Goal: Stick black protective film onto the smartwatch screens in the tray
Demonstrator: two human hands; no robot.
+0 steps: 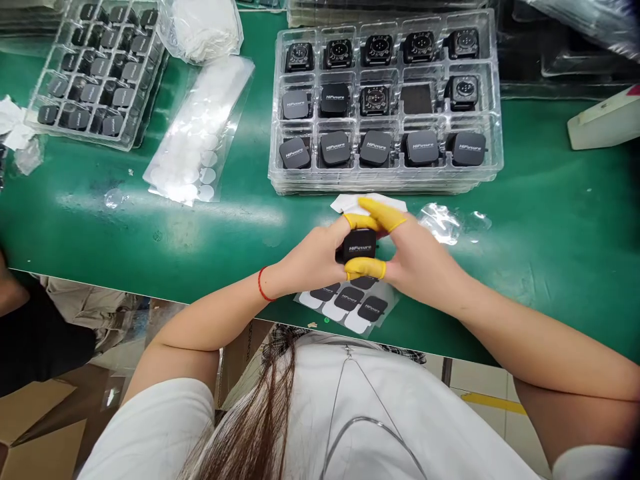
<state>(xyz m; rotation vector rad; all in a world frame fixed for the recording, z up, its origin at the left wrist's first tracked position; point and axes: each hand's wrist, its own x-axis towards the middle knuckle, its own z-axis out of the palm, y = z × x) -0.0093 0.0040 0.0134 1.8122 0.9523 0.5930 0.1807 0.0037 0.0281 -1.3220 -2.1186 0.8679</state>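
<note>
Between both hands is a square black watch body point(360, 247), its lettered face turned up. My left hand point(323, 252) grips it from the left, and my right hand point(417, 252) closes round it from the right. Yellow finger cots cover some fingertips. Part of the watch is hidden by the fingers. Below the hands lies a sheet of black lettered stickers point(349, 298) with white tabs, partly covered by them. A white cloth point(340, 203) shows just beyond the fingers.
A clear compartment tray point(385, 180) of watch bodies sits atop a stack ahead. Another filled tray point(133, 137) stands far left. Beside it lie a sheet of round clear stickers point(195, 127) and a bag of white cloths point(205, 30). Crumpled film point(440, 223) lies right of the hands.
</note>
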